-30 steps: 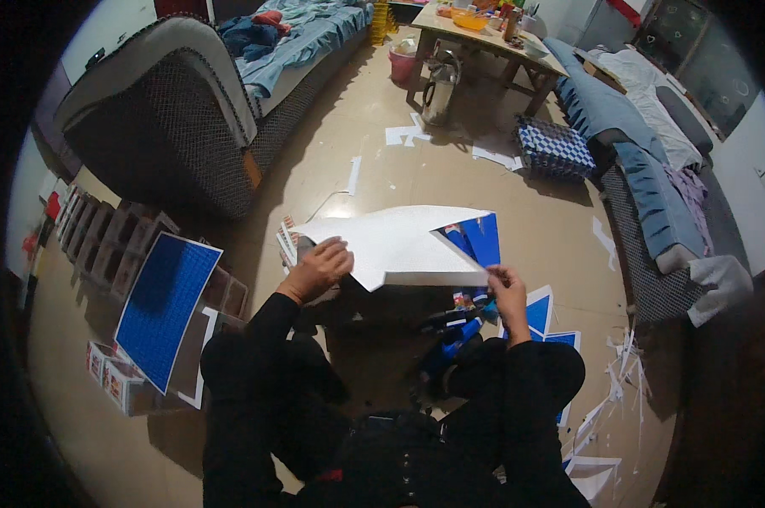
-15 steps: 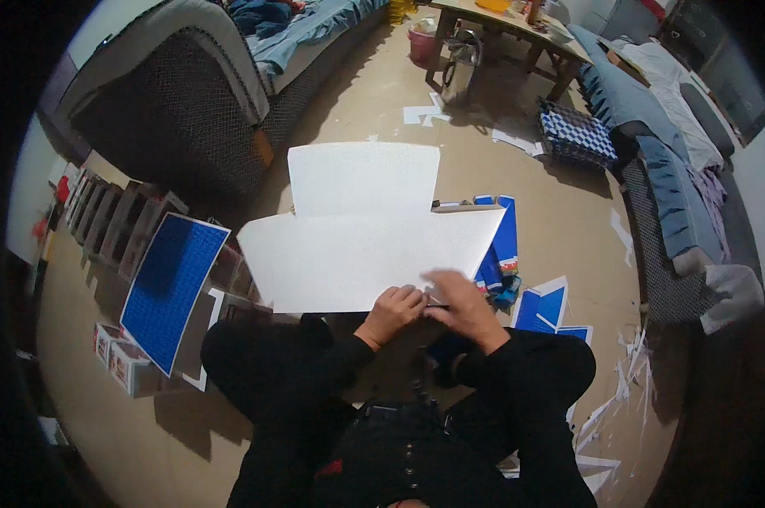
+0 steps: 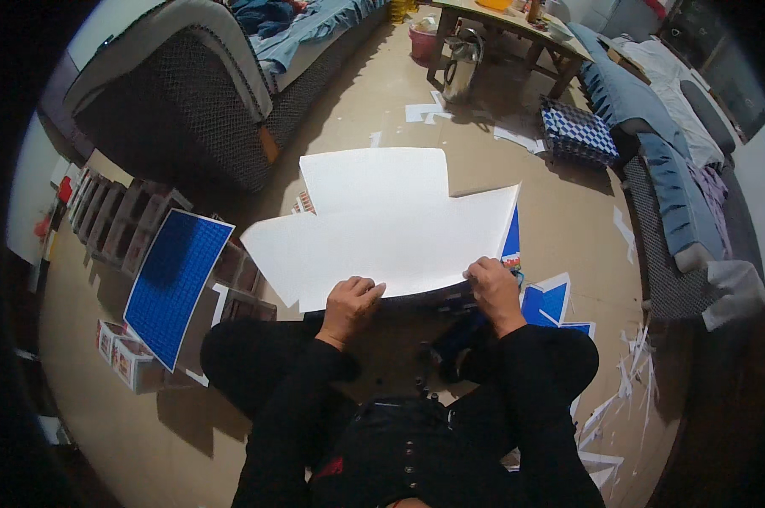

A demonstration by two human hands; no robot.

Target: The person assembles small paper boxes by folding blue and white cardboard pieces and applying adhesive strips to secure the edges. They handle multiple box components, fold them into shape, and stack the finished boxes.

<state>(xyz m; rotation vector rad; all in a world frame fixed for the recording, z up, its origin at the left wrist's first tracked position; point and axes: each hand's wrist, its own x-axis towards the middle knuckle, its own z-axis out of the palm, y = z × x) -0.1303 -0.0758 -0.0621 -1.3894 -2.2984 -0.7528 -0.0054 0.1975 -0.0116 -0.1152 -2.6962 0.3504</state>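
In front of my crossed legs I hold a large white cut-out sheet [image 3: 382,229], with a squarish flap at its far side and slanted side edges. My left hand [image 3: 350,306] pinches its near edge left of the middle, fingers curled on top. Toward the near right corner, my right hand [image 3: 494,292] grips the same edge between thumb and fingers. The sheet bows slightly between the hands. Part of a blue printed piece [image 3: 511,237] shows past the right edge; most of what lies underneath is hidden.
At left, a blue brick-patterned panel [image 3: 179,284] leans by open box-like pieces [image 3: 124,212]. Blue-and-white offcuts [image 3: 547,298] and paper strips [image 3: 628,381] litter the floor at right. Farther off are a checkered basket [image 3: 579,134], a metal kettle [image 3: 461,68], a wooden table [image 3: 518,25] and sofas.
My hands were close together at the near edge; now they are spread apart along it. The sheet has shifted slightly right and tilted, its right side raised.
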